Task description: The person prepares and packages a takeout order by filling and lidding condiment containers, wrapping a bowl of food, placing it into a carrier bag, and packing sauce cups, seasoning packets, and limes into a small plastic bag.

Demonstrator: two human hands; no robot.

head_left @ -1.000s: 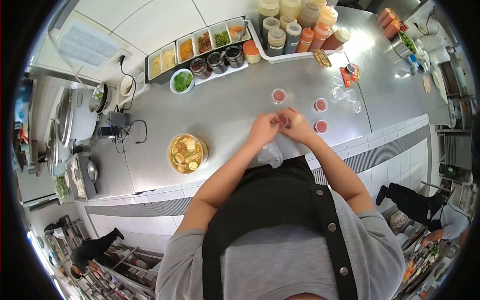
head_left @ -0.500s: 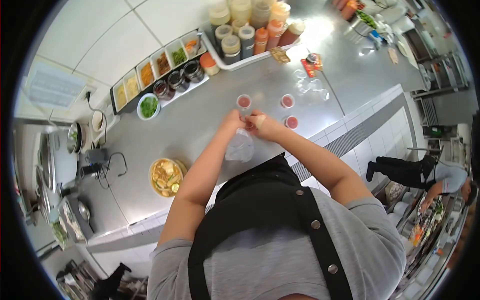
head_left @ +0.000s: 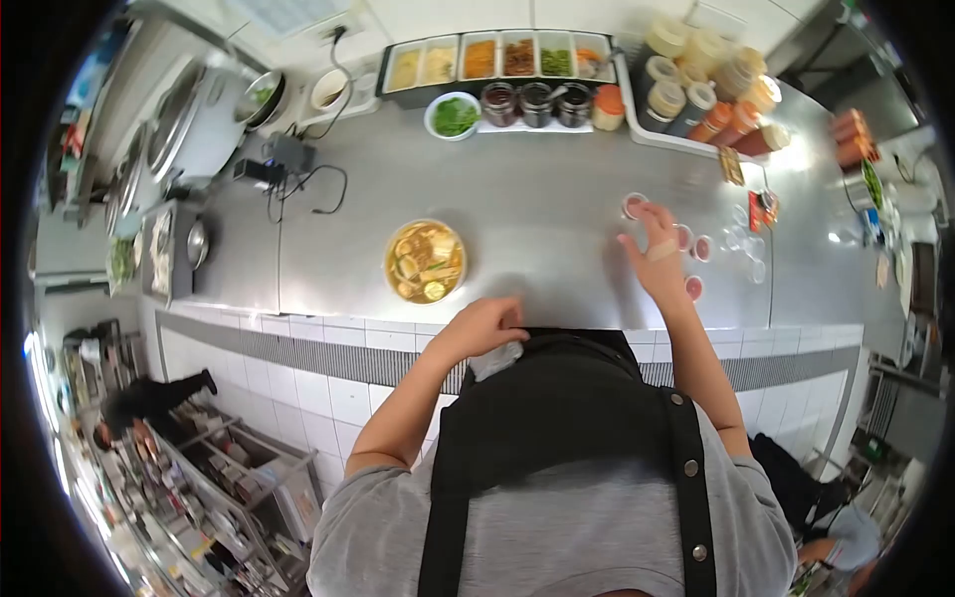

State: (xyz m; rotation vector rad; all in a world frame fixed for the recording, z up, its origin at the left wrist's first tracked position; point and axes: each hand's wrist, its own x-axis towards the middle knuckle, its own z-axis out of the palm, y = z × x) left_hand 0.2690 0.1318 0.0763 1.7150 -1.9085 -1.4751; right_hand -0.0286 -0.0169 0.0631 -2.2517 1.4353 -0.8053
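Observation:
My left hand (head_left: 484,326) is at the counter's front edge with its fingers curled. A clear plastic bag (head_left: 494,362) hangs beneath it, gripped by fingers that are partly hidden. Over the counter, my right hand (head_left: 657,254) has its thumb and fingers apart, the fingertips at a small lidded cup of red sauce (head_left: 633,206). Beside that hand are more small sauce cups (head_left: 702,248), one of them (head_left: 693,289) nearer the front edge. A round bowl of soup (head_left: 425,262) with egg and pale chunks stands to the left of both hands.
Along the wall are a topping tray (head_left: 477,62), dark jars (head_left: 536,102), a bowl of chopped greens (head_left: 454,116) and a bin of squeeze bottles (head_left: 686,143). Clear lids (head_left: 742,242) and red packets (head_left: 761,209) lie right. Cables (head_left: 308,185) lie left. People work behind.
The view has swung left. My hands, together at the bag before, have parted: the left drew back to the counter edge with the bag, the right reached out to the sauce cups.

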